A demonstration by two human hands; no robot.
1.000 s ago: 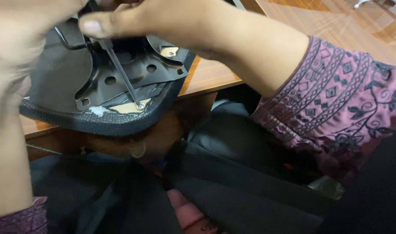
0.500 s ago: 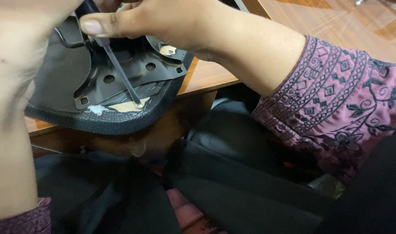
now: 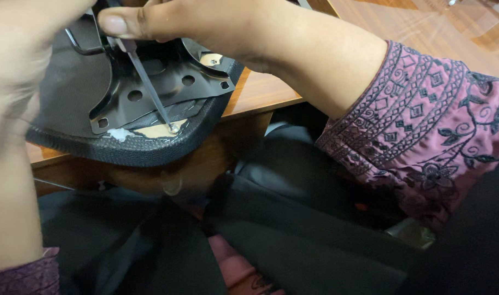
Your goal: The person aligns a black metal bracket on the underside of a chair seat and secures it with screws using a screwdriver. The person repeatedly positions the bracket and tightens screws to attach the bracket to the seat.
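A black padded seat [image 3: 140,150], turned underside up, rests on the edge of a wooden table [image 3: 260,93]. A dark metal bracket [image 3: 162,82] with round holes is fixed to it. My right hand [image 3: 216,27] pinches a thin metal tool [image 3: 148,87] whose tip touches a torn tan patch at the seat's near rim, beside a white smear [image 3: 120,134]. My left hand [image 3: 25,43], blurred and very close to the camera, lies over the seat's left part; whether it grips the seat is unclear.
The table's brown top runs to the upper right. Below its edge lies dark cloth over my lap [image 3: 293,229], with a pink fold [image 3: 233,267] showing. My patterned purple sleeve [image 3: 424,125] fills the right side.
The seat has shifted slightly down and right in view. The tool tip stays at the same tan patch, and my right hand keeps its hold.
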